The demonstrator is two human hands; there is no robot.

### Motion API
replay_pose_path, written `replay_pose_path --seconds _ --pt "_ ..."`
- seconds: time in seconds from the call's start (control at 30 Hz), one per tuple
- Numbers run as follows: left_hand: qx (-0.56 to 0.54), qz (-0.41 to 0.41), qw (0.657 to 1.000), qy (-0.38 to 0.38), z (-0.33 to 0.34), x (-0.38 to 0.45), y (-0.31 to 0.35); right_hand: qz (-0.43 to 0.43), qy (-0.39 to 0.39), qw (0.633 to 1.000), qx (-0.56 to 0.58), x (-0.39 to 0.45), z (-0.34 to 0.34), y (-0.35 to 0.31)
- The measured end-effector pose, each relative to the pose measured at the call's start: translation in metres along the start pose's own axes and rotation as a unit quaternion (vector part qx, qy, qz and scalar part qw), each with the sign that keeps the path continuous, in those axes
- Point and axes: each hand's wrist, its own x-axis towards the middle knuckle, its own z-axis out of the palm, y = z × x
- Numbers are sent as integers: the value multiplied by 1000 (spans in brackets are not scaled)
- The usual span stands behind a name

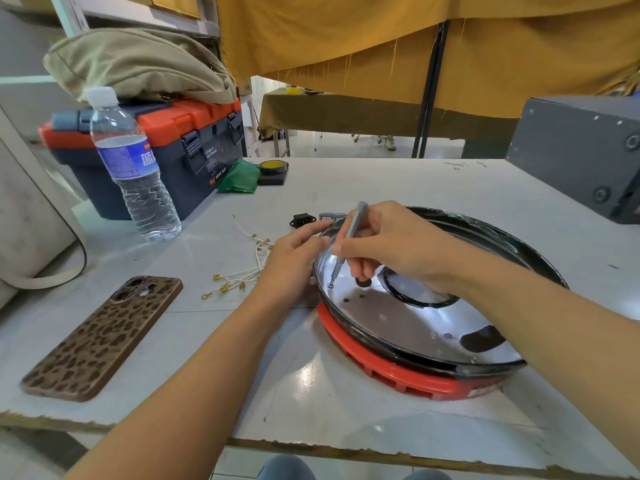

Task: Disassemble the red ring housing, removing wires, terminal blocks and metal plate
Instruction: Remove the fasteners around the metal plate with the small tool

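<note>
The red ring housing (388, 370) lies on the white table at the right, with a shiny dished metal plate (398, 317) seated in it. My right hand (391, 244) grips a slim grey screwdriver (351, 233) whose tip stands on a screw at the plate's left side. At the plate's left rim my left hand (294, 258) holds the edge with its fingers. A bundle of white wires (242, 271) with gold terminals lies loose on the table left of my left hand. A black socket (303, 219) and grey terminal blocks (330, 215) lie behind the hands.
A phone in a leopard-print case (104, 336) lies at the front left. A water bottle (133, 168), an orange and blue toolbox (180, 147), a green bag (239, 176) and a tape roll (273, 167) stand at the back left. A grey box (581, 150) sits at the back right.
</note>
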Motion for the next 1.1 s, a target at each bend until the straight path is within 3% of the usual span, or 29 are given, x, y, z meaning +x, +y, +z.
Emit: replay_pose_path --seconds 0.2,0.4,0.47,0.7,1.1 --pt "-13 11 1000 -12 0 0 -2 11 24 1000 -9 3 6 -6" --pt "28 34 999 0 -1 0 -3 -21 53 976 -212 10 9 -16" --pt "34 36 999 -5 -1 0 -3 -5 39 973 -226 12 6 -18" --pt "-2 39 999 -25 -2 -2 -3 24 -10 995 -100 12 8 -11" --pt "-14 25 999 -17 0 -1 -1 -14 -96 995 -16 7 -5 -11"
